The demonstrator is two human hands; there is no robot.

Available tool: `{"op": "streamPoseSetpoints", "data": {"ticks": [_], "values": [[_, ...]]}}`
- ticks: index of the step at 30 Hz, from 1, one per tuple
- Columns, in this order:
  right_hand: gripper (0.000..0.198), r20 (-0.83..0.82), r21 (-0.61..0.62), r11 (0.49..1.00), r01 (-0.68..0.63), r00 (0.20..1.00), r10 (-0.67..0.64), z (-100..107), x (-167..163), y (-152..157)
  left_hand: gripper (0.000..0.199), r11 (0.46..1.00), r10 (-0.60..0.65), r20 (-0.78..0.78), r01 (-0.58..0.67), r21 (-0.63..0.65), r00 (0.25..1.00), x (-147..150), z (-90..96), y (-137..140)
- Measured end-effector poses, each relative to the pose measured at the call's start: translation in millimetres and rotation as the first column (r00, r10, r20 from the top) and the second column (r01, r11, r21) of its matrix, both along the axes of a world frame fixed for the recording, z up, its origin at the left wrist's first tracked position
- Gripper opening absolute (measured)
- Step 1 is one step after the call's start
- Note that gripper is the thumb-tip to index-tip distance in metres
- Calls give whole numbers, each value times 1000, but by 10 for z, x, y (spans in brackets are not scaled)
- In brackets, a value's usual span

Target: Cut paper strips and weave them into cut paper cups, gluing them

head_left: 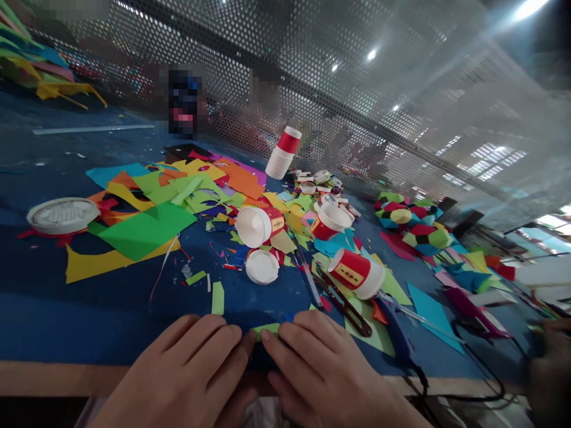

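One green strip [265, 329] is observed just inside the table's [111, 342] near edge, between the left hand [191, 359] and the right hand [321, 356]. Both hands are nearly closed, fingers curled, fingertips pinching the strip at its ends; the thumbs' exact hold cannot be told. The step in hand appears to be folding or rolling this strip. The next move seems to call for even fingertip pressure along it. A second strip [217, 298] lies farther from that edge, beyond the left hand.
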State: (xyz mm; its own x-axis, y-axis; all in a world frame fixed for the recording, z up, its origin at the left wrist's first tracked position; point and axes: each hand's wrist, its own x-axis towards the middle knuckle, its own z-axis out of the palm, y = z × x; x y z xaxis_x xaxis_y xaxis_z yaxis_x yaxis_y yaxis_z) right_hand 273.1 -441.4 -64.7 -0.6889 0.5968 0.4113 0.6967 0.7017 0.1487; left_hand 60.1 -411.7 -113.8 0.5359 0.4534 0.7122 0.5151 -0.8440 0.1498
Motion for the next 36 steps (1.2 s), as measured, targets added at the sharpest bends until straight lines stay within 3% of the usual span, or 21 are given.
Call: {"op": "streamPoseSetpoints", "data": {"ticks": [6,19,26,31,36], "values": [[31,-24,-61,998,2,1000,-3,-103,-32,-17,34,998,-16,22,15,63,1000,-14,-5,12],[29,-25,-87,996,20,999,-22,-67,-70,-14,31,1000,3,87,-3,2,996,-48,-114,-42],[23,0,-110,994,27,1000,-27,-86,-84,-2,31,1000,14,106,-13,-14,994,-33,-83,-56],[33,-82,-174,984,35,995,-50,-88,-47,-20,32,1000,3,107,-2,-5,994,-36,-75,-61],[37,-33,-230,972,40,998,-49,-84,-46,-21,32,1000,13,129,-10,-21,991,-28,-78,-71]]}}
